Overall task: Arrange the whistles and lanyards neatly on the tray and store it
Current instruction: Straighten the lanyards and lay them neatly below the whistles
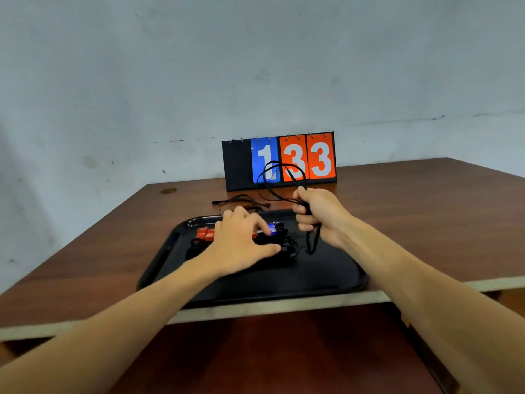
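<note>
A black tray (326, 275) lies on the wooden table near its front edge. On it sit red whistles (205, 234), a blue whistle (273, 226) and a bundle of black lanyards (288, 247). My left hand (241, 240) rests over the whistles with its fingers spread, the thumb touching the lanyard bundle. My right hand (315, 214) grips a black lanyard (279, 177) above the tray's far edge; its loop stands up above the fist and a tail hangs down toward the tray. More black lanyards (241, 201) lie on the table behind the tray.
A flip scoreboard (279, 160) showing 1, 3, 3 stands at the back of the table (426, 217) against a pale wall. The table's front edge runs just below the tray. A lower wooden surface (270, 356) shows beneath the table edge.
</note>
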A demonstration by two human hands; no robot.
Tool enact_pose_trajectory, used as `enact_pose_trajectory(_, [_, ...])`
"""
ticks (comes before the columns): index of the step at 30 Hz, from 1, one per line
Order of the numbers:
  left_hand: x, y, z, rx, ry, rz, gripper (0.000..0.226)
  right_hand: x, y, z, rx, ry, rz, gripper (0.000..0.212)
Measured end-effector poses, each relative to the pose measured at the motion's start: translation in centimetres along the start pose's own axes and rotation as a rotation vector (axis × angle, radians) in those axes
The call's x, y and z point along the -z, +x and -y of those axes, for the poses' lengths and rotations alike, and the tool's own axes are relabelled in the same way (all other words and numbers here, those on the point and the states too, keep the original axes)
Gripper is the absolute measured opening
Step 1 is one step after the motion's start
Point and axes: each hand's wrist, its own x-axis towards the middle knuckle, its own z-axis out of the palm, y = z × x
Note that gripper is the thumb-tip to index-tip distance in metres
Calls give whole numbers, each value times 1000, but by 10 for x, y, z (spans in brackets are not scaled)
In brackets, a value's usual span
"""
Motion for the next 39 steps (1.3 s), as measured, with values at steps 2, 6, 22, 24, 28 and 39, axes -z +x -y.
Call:
enact_pose_trajectory(2, [-4, -4, -3, -98, 59, 57, 30, -1, -1, -2, -1, 5, 4, 25])
enact_pose_trajectory(6, [-16, -7, -12, -252, 184, 62, 28, -2, -3, -3, 4, 15, 3, 26])
enact_pose_trajectory(22, [-24, -4, -10, -263, 191, -1, 16, 54, -15, 24, 213, 197, -295, 28])
enact_pose_trajectory(24, [-17, -1, -11, -251, 215, 28, 25, 53, -22, 27, 202, 20, -194, 27])
enact_pose_trajectory(28, [7, 6, -21, -148, 40, -8, 78, 43, -35, 34, 177, -245, 24, 27])
enact_pose_trajectory(39, [46, -13, -40, 61, -1058, 134, 22, 10, -66, 55, 183, -297, 308, 30])
